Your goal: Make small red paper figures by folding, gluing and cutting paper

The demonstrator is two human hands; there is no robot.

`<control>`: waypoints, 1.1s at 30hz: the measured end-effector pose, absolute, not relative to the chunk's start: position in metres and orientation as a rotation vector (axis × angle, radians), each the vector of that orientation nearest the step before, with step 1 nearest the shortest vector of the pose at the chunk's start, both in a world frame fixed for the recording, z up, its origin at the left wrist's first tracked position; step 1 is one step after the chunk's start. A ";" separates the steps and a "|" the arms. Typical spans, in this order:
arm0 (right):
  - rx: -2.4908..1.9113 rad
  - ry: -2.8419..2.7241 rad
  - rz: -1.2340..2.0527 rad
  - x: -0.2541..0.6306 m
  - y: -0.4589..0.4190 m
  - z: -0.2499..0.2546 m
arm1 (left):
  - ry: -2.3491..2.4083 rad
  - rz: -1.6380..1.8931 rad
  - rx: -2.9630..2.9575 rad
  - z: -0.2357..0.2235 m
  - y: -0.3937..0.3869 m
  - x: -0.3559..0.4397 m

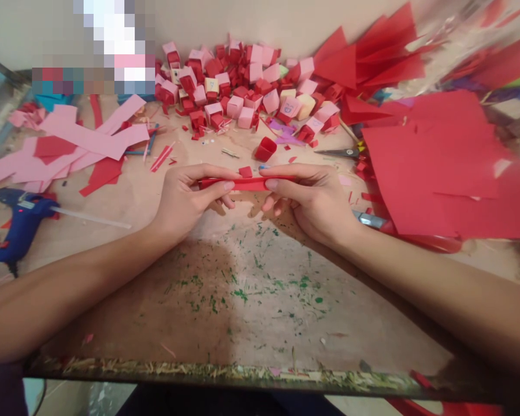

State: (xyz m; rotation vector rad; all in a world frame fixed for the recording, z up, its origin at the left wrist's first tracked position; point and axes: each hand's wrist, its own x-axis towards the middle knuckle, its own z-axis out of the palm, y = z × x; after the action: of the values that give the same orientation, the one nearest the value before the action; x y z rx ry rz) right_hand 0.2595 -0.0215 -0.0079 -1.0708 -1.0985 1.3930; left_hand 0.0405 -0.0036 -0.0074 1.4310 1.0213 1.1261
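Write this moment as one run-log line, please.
left hand: pinches narrow red paper strip; right hand: pinches same strip; beyond strip: small red paper loop; far left: blue glue gun

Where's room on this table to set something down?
Mainly the flecked stretch of table between the held red strip and the front edge. Crowded: back, paper cubes; left, glue gun and pink strips; right, red sheets.

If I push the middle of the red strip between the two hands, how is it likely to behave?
The red strip looks thin and paper-like, so it is probably light. Its apparent lengthwise fold may add some stiffness. Because the left hand and right hand pinch it on either side, its middle would likely bend rather than slide away.
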 end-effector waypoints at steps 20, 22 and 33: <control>-1.198 -1.293 1.305 0.255 -0.026 0.000 | 1.109 1.090 1.492 -0.001 -0.008 0.044; -1.194 -1.298 1.290 0.256 -0.027 -0.002 | 1.105 1.083 1.447 -0.003 -0.007 0.044; -1.169 -1.403 1.117 0.256 -0.029 -0.001 | 1.139 1.100 1.383 -0.012 -0.002 0.043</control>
State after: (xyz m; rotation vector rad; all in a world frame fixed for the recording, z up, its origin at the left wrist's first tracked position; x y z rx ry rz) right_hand 0.2558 -0.0289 -0.0005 -1.1686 -1.4030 1.1172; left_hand 0.0426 -0.0019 -0.0119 1.3827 1.1390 1.1005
